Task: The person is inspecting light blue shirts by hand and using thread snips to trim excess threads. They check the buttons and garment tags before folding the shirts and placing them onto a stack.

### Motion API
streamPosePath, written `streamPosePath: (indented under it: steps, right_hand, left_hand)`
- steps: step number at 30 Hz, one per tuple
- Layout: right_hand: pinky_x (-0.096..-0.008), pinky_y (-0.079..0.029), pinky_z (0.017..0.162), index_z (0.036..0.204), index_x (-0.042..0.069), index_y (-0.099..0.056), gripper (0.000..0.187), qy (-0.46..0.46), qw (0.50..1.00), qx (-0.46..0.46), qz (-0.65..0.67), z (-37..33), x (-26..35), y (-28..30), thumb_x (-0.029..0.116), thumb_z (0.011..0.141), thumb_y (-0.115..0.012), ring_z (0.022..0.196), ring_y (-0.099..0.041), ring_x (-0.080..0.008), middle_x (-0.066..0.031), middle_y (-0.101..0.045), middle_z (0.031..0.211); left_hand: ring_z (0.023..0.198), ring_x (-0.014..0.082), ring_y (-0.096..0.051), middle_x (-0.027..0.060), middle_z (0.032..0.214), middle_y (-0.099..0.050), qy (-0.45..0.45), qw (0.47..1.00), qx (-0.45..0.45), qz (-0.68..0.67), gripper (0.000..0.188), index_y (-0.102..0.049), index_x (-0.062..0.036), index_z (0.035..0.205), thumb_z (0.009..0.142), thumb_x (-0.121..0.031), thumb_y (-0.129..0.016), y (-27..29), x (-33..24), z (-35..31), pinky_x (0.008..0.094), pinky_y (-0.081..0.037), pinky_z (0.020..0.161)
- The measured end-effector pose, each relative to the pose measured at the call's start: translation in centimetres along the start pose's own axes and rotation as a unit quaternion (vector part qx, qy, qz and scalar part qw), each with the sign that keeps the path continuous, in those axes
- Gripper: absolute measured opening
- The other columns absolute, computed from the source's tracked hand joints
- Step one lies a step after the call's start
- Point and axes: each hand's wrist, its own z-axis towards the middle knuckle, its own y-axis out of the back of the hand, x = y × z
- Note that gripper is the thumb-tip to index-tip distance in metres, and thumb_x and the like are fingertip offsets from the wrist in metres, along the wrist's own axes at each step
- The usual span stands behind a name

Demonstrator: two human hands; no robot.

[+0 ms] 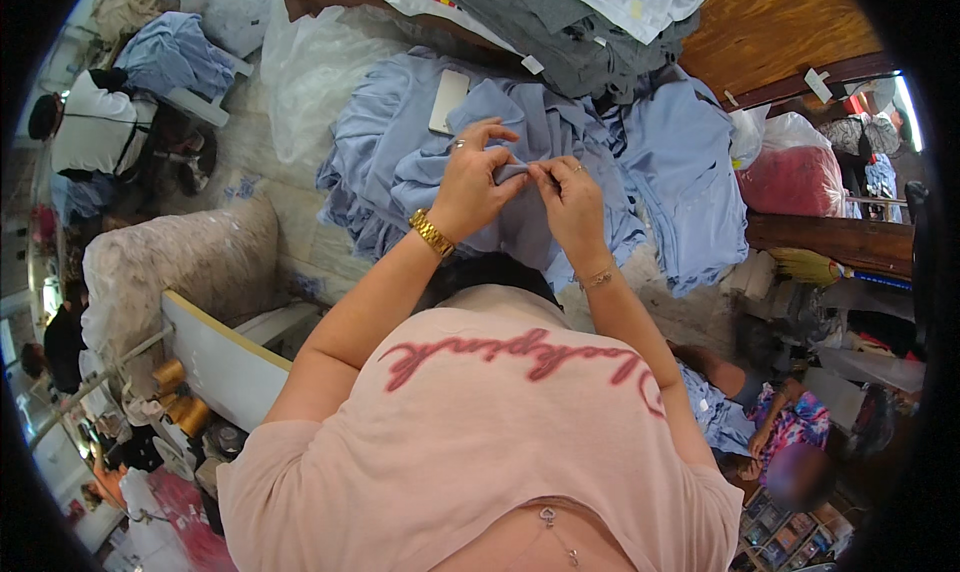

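My left hand (470, 182), with a gold watch at the wrist, pinches an edge of light blue cloth between thumb and forefinger. Close beside it, my right hand (572, 207) has its fingertips closed on the same edge. The light blue garment (520, 217) spreads out below both hands and merges with a heap of like cloth (365, 142). Just beyond my left hand, a white phone (449, 100) lies on the heap. More blue cloth (685, 182) hangs down to the right of my hands. The fingers partly cover the pinched edge.
Grey and white folded garments (590, 32) are stacked at the far side. Clear plastic sheeting (315, 77) lies left of the heap. A bulky wrapped bundle (180, 272) and a white board with a yellow edge (225, 362) stand at left. Another person (790, 422) sits at lower right.
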Motion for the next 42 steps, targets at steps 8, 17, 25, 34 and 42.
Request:
streamPosePath:
  steps: [8,17,25,34,42]
  right_hand:
    - [-0.0318,-0.039,0.055,0.075,0.0,-0.056,0.021,-0.035,0.999,-0.005,-0.001,0.5,-1.1,0.0,0.019,0.083,-0.058,0.06,-0.049,-0.0238,-0.0106,-0.051,0.068]
    - [-0.022,-0.036,0.052,0.097,0.003,-0.054,0.026,-0.241,0.935,0.132,0.226,0.2,-0.7,2.9,0.028,0.09,-0.048,0.058,-0.042,-0.0064,-0.0008,-0.049,0.07]
    - [-0.0183,-0.032,0.037,0.107,0.001,-0.053,0.029,-0.307,0.85,0.267,0.334,-0.6,0.6,4.9,0.022,0.092,-0.04,0.044,-0.043,-0.0052,-0.002,-0.05,0.074]
    - [-0.0236,-0.041,0.062,0.092,0.001,-0.059,0.015,-0.053,0.984,0.143,0.088,0.1,-0.8,3.0,0.01,0.08,-0.059,0.065,-0.049,-0.0123,-0.0046,-0.053,0.075]
    - [-0.0285,-0.039,0.056,0.083,-0.001,-0.058,0.012,0.0,0.991,0.133,0.016,0.1,-0.3,2.9,0.011,0.08,-0.058,0.06,-0.049,-0.0198,-0.0104,-0.052,0.07]
  left_hand:
    - [0.055,0.0062,-0.051,0.0039,0.063,-0.057,0.263,0.942,0.046,-0.206,0.016,-0.056,-0.0003,0.069,0.07,-0.013,-0.067,-0.8,-1.3,0.1,0.022,-0.041,0.051]
    - [0.068,0.0043,-0.051,0.0011,0.08,-0.06,0.285,0.899,0.035,-0.33,0.014,-0.062,0.0008,0.083,0.072,-0.007,-0.067,-0.3,-0.8,-0.2,0.0176,-0.041,0.061]
    - [0.071,0.0055,-0.051,0.0016,0.083,-0.06,0.301,0.892,0.089,-0.326,0.02,-0.063,0.0015,0.091,0.074,-0.008,-0.064,-0.1,-1.1,-0.5,0.0174,-0.041,0.064]
    - [0.075,0.0063,-0.052,0.0001,0.086,-0.058,0.321,0.822,0.092,-0.461,0.02,-0.058,-0.0009,0.095,0.077,-0.007,-0.062,-0.8,-0.5,-1.3,0.0186,-0.041,0.068]
    - [0.076,0.0049,-0.05,0.0007,0.086,-0.057,0.221,0.922,0.111,-0.298,0.023,-0.056,-0.0023,0.09,0.073,-0.011,-0.069,-0.2,-1.3,-1.0,0.0178,-0.041,0.068]
